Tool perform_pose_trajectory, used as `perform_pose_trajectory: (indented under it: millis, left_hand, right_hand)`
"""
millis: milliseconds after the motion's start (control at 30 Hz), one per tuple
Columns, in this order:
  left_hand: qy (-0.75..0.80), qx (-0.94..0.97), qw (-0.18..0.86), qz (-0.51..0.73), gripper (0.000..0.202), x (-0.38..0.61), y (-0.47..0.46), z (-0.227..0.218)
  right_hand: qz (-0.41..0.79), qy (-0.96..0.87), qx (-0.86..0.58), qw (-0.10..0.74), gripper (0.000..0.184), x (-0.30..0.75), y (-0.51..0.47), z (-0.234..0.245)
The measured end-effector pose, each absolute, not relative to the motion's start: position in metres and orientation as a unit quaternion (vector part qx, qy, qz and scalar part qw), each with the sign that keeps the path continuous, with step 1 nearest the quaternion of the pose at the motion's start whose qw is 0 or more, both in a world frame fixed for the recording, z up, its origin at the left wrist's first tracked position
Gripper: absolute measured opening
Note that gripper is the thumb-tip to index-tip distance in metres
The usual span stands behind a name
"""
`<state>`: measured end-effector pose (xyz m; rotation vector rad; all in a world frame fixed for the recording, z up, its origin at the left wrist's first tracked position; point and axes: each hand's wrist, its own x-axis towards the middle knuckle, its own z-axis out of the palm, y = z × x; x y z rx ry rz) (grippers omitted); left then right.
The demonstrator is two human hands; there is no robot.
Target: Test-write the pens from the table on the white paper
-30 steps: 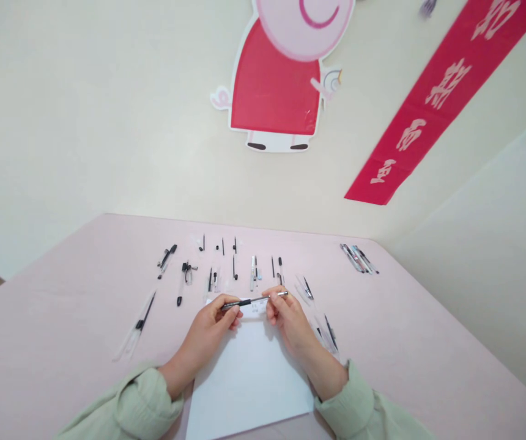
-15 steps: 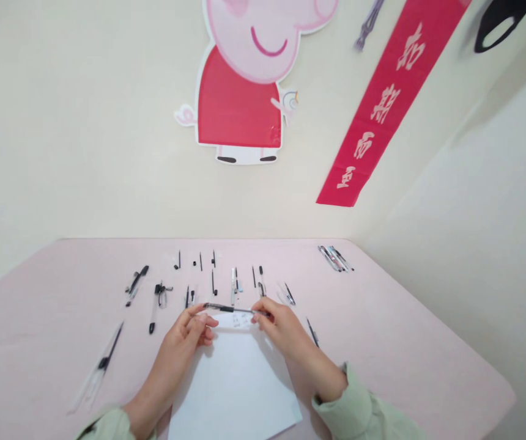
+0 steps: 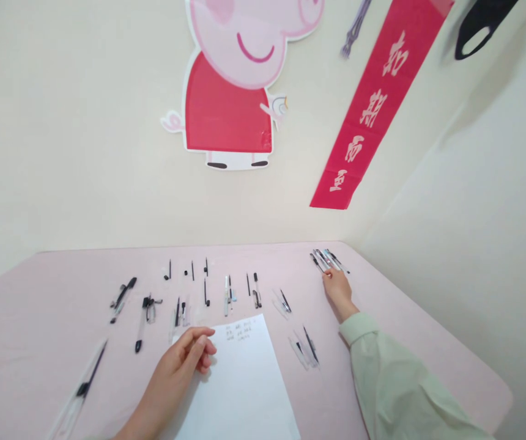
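Note:
My right hand [image 3: 337,289] reaches to the far right of the table, its fingertips pinched on the near end of a pen [image 3: 317,263] with a black grip. That pen lies at the left side of a row of assembled pens [image 3: 329,259]. Over the left edge of a white sheet of paper [image 3: 244,385] rests my left hand [image 3: 189,354], fingers loosely bent and holding nothing. Small handwriting shows near the top of the sheet.
Taken-apart pens, with refills, caps and clear barrels, lie in small groups across the pink table [image 3: 10,330]. One group [image 3: 306,348] is right of the paper; a longer one [image 3: 82,391] is at the left. The wall [image 3: 84,153] rises behind the table.
The pen held between both hands over the paper has gone with my right hand to the row at the far right. My left hand has let go of it and stayed near the paper.

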<state>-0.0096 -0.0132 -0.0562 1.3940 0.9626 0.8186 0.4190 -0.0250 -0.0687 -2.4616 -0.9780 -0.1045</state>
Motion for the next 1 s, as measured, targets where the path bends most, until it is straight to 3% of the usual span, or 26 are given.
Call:
perform_pose_trajectory:
  millis: [333, 633, 867, 1000]
  left_hand:
    - [0.401, 0.637, 0.587, 0.297, 0.043, -0.015, -0.017, -0.069]
    - [0.393, 0.653, 0.585, 0.277, 0.042, -0.016, -0.022, -0.065]
    - [0.392, 0.670, 0.569, 0.272, 0.039, -0.015, -0.023, -0.060]
    - [0.392, 0.678, 0.562, 0.265, 0.036, -0.015, -0.024, -0.059]
  right_hand:
    - [-0.080, -0.338, -0.925, 0.157, 0.030, 0.422, 0.006, -0.072]
    - [-0.067, -0.384, -0.908, 0.152, 0.033, 0.405, 0.004, -0.051]
    - [0.089, -0.541, -0.824, 0.142, 0.010, 0.354, -0.048, -0.035]
    - [0.166, -0.583, -0.786, 0.123, 0.015, 0.309, -0.102, -0.034]
